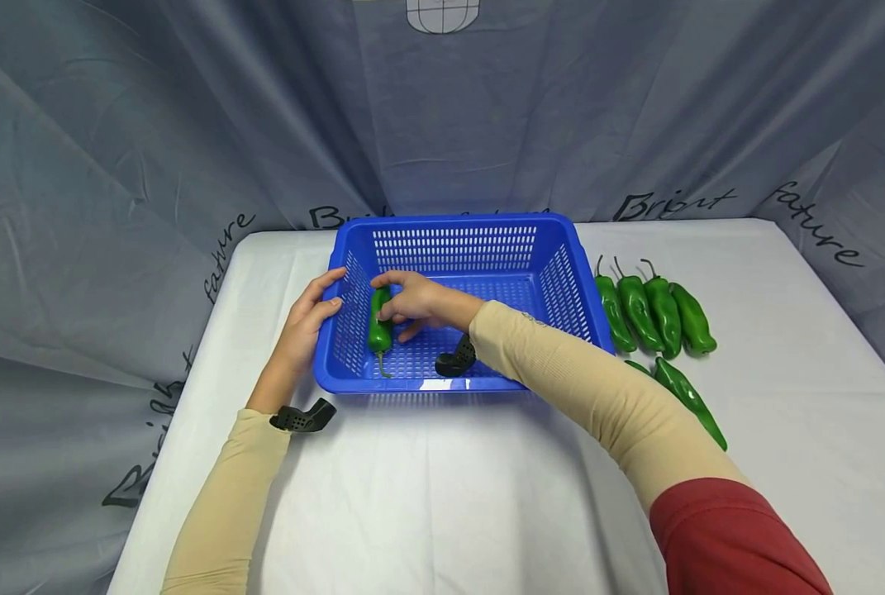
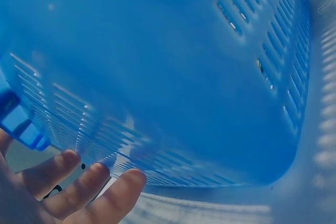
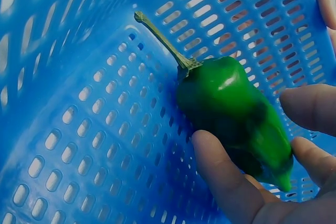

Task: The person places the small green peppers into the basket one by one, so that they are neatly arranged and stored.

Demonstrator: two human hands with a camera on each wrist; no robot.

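Note:
A blue plastic basket with slotted walls stands on the white-covered table. Inside it, along the left wall, lies a green pepper, its stem toward the front in the head view. My right hand reaches over it with fingers spread loosely about its sides. In the right wrist view the thumb is close against the pepper, and the other fingertips sit near its pointed end without gripping. My left hand rests against the basket's left rim. Its fairly straight fingers lie beside the outer wall in the left wrist view.
Several green peppers lie in a row on the table right of the basket. In front of them is another pepper, with one more partly hidden by my right sleeve. A grey printed curtain hangs behind the table.

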